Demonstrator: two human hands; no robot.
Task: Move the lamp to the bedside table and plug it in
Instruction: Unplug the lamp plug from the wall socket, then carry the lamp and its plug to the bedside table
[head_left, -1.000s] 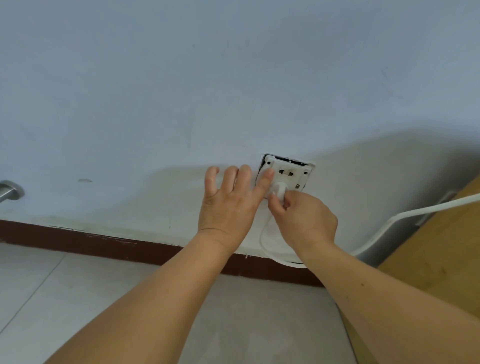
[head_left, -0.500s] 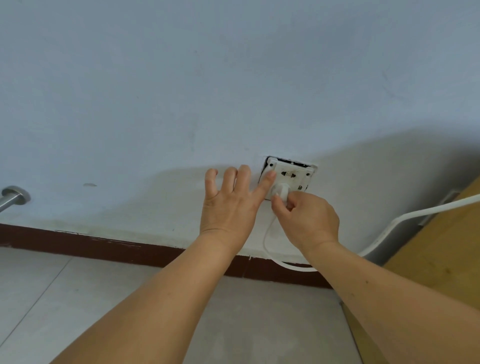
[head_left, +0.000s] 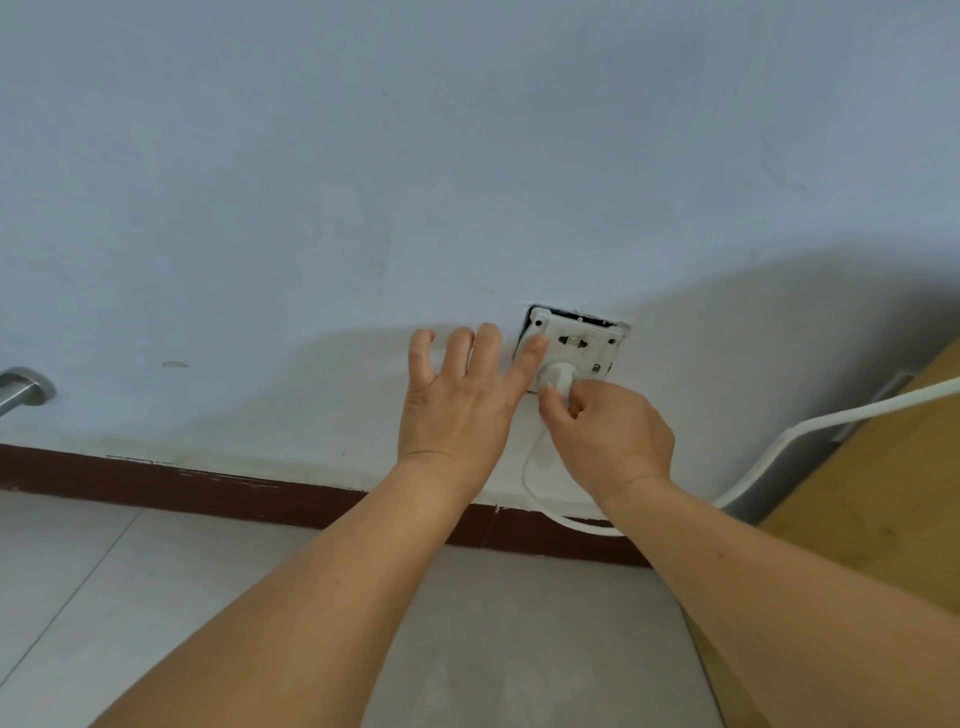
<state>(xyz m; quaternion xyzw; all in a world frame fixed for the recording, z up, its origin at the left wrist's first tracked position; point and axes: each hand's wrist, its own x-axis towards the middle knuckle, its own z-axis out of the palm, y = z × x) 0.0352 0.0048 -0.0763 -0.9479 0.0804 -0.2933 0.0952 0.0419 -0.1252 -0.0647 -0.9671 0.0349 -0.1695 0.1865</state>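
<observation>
So the right hand is pinched around the white plug and has it right up against the lower part of the wall socket. A second ago the plug sat a touch lower and the hand covered more of it; now the round body shows clearly against the faceplate, so I'd guess the pins are going in or nearly seated. Can't actually see the pins, so no promises.

The left hand is spread flat on the wall with its index finger pressing the socket's left edge, holding nothing. It's barely budged from the earlier frames. Makes sense, since that faceplate looks loose, with a dark gap along its top edge.

The cord loops down from the plug toward the skirting board and runs off right beside the wooden furniture. The loop looks a little tighter than before. The lamp itself isn't in view, so no idea where it sits. Feels like the last step; a wobbly plate could make the push fiddly.
</observation>
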